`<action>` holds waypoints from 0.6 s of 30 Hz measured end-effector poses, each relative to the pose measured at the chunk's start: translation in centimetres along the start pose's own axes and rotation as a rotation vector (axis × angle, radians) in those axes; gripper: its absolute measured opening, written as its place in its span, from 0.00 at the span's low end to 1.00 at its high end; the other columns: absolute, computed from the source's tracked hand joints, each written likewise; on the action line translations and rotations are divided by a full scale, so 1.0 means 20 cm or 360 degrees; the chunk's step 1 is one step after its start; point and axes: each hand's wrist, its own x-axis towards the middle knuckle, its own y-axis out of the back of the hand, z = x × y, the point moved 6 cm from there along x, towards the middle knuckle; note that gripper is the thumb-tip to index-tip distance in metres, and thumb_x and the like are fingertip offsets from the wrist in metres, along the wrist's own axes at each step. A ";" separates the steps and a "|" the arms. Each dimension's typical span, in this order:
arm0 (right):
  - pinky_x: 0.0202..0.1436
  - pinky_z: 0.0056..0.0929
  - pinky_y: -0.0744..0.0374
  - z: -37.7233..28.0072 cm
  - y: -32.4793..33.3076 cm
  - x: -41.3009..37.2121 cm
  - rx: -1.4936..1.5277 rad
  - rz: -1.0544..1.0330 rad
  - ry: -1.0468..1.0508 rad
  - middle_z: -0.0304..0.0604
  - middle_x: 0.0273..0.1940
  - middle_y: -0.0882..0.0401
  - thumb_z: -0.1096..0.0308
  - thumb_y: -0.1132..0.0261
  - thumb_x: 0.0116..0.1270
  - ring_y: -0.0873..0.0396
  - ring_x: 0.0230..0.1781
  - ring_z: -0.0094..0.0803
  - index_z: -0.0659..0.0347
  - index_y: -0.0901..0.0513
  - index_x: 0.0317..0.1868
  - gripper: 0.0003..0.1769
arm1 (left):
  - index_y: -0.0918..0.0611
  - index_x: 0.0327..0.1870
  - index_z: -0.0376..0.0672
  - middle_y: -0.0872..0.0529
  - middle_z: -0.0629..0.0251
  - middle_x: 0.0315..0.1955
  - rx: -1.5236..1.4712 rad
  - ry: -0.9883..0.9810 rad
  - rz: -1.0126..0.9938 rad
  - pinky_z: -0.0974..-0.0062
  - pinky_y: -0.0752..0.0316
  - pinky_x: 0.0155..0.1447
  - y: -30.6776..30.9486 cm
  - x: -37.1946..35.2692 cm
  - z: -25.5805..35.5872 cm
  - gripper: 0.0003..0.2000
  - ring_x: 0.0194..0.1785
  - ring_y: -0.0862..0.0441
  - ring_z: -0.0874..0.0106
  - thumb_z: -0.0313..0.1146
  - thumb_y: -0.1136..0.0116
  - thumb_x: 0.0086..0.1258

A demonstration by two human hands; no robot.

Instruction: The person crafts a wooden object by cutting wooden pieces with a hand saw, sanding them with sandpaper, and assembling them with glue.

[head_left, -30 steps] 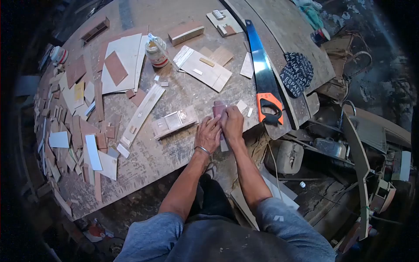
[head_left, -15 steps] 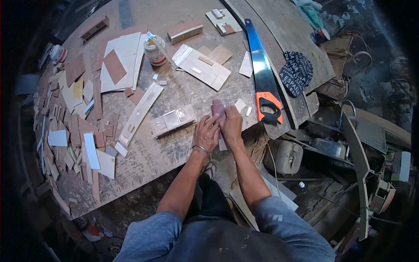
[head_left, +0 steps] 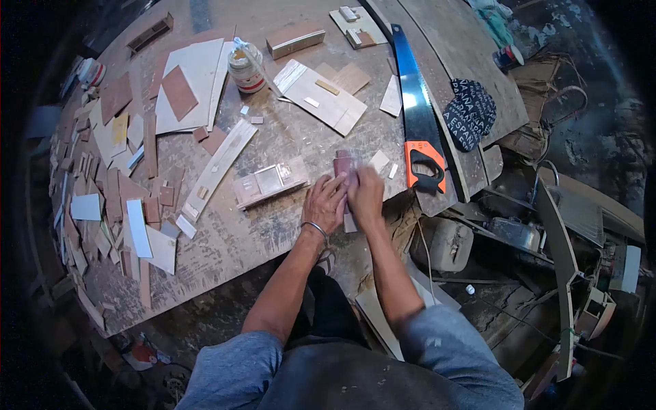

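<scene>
A reddish-brown flat strip [head_left: 346,162] lies near the front edge of the workbench, its near part covered by my hands. My left hand [head_left: 325,203] presses on its left side with fingers bent and close together; a metal bracelet circles that wrist. Against the strip's right side, my right hand [head_left: 367,195] is curled and slightly blurred, and what its fingers hold is hidden. Left of my hands stands a small wooden piece with framed panels [head_left: 272,182]. A small pale wood offcut [head_left: 379,161] and a white sliver [head_left: 393,170] lie to the right.
A handsaw with an orange and black handle [head_left: 425,166] lies to the right, beside a dark printed cap [head_left: 469,115]. Farther back are a jar [head_left: 246,70] with a brush and a pale board [head_left: 322,98]. Wood scraps [head_left: 113,184] crowd the bench's left side.
The whole view has shifted slightly. My right hand has slid a little toward me along the strip, while my left hand stays pressed at about the same spot.
</scene>
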 end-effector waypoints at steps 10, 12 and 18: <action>0.39 0.55 0.25 -0.05 0.05 -0.13 0.0222 0.0087 0.0045 0.60 0.33 0.23 0.79 0.37 0.63 0.22 0.35 0.63 0.68 0.20 0.36 0.01 | 0.12 0.51 0.40 0.16 0.63 0.63 0.0060 -0.0052 0.0061 0.56 0.25 0.65 0.00 0.03 0.00 0.15 0.64 0.23 0.53 0.28 0.34 0.64; 0.39 0.55 0.25 0.03 -0.03 -0.05 0.0110 0.0070 0.0071 0.61 0.31 0.23 0.78 0.37 0.63 0.22 0.35 0.62 0.68 0.20 0.34 0.01 | 0.11 0.51 0.41 0.16 0.63 0.62 0.0075 -0.0035 -0.0001 0.56 0.24 0.65 -0.02 0.03 -0.01 0.14 0.64 0.23 0.53 0.29 0.34 0.65; 0.40 0.56 0.25 0.00 0.01 -0.09 0.0148 0.0040 0.0081 0.62 0.34 0.23 0.78 0.38 0.62 0.23 0.37 0.64 0.68 0.22 0.35 0.02 | 0.12 0.52 0.42 0.16 0.65 0.63 0.0042 0.0016 0.0045 0.55 0.25 0.67 -0.01 0.02 -0.01 0.14 0.64 0.23 0.53 0.28 0.34 0.64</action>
